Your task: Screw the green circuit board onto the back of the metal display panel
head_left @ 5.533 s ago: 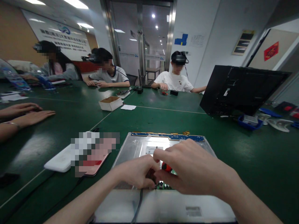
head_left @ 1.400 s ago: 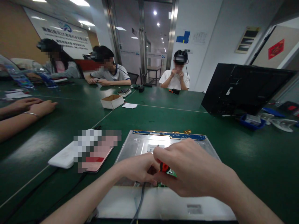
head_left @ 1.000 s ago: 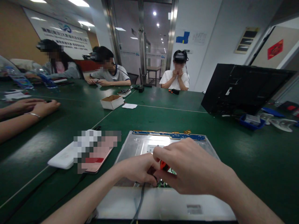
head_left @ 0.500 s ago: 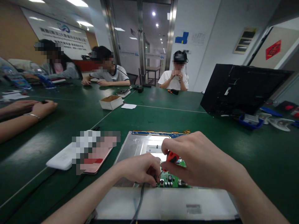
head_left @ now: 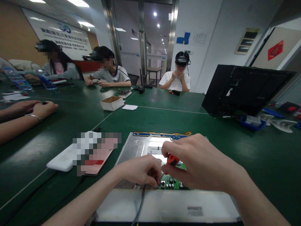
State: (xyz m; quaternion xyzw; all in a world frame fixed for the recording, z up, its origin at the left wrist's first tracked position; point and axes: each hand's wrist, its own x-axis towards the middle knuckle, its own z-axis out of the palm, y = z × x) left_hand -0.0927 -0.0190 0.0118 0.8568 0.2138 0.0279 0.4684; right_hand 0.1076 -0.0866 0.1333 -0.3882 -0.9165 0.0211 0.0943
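A flat display panel (head_left: 131,147) lies before me with its metal back up, a green circuit board (head_left: 172,182) on it and a blue board strip (head_left: 155,135) along its far edge. My right hand (head_left: 199,163) is closed round the red and black handle of a screwdriver (head_left: 173,160), whose shaft slants down to the board's left side. At that spot the fingers of my left hand (head_left: 144,171) are pinched together beside the tip; what they hold, if anything, is hidden. A grey cable (head_left: 141,204) runs from under my left hand toward me.
Left of the panel lie a white power bank-like slab (head_left: 63,160) and a pink phone (head_left: 101,160). Farther off stand an open white box (head_left: 112,103) and a black monitor housing (head_left: 244,91) with a blue tray (head_left: 252,122). Other people sit round the green table (head_left: 164,116).
My right hand and the screwdriver have shifted very slightly, the handle turning a little. My left hand keeps its place on the board.
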